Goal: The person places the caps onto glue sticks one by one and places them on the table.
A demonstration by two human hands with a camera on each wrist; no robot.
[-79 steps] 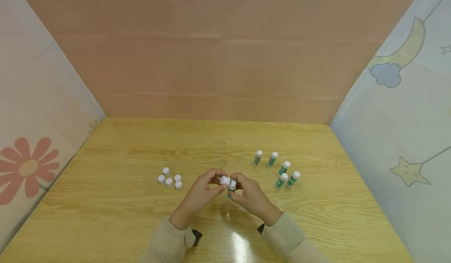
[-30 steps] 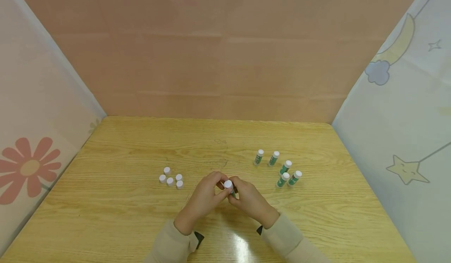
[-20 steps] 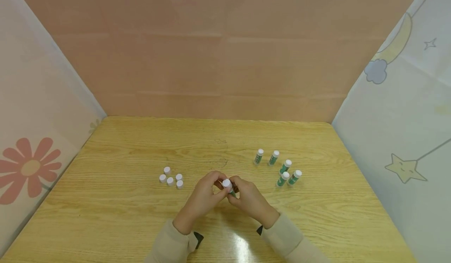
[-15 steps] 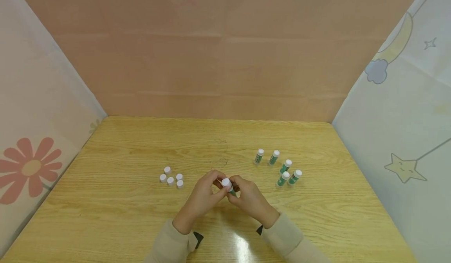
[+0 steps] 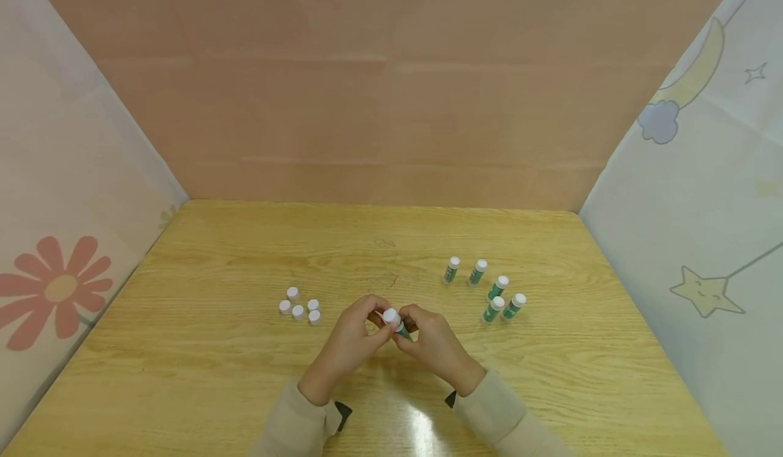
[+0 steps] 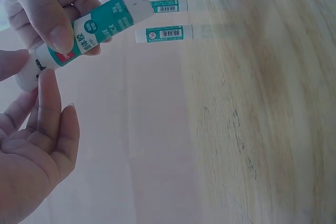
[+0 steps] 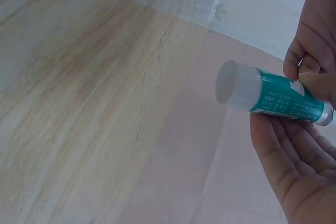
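Note:
In the head view, both hands meet over the table around one glue stick (image 5: 402, 330) with a green label. My left hand (image 5: 356, 334) pinches its white cap (image 5: 390, 315) between thumb and fingers. The tube's body is gripped by my right hand (image 5: 436, 340). Seen from the left wrist, the cap (image 6: 34, 72) with a dark mark sits on the end of the tilted tube (image 6: 102, 24). From the right wrist, the clear-white base (image 7: 239, 86) points away from the hands. Part of the label is hidden under the fingers.
Several white caps (image 5: 298, 312) stand in a cluster on the wooden table (image 5: 214, 375), left of the hands. To the right, several glue sticks (image 5: 493, 309) with white tops stand upright. Patterned side panels and a plain back panel enclose the table.
Earlier the cap in the left hand was apart from the tube; now it sits on the tube's end. The glue stick has since tilted with its cap toward the left.

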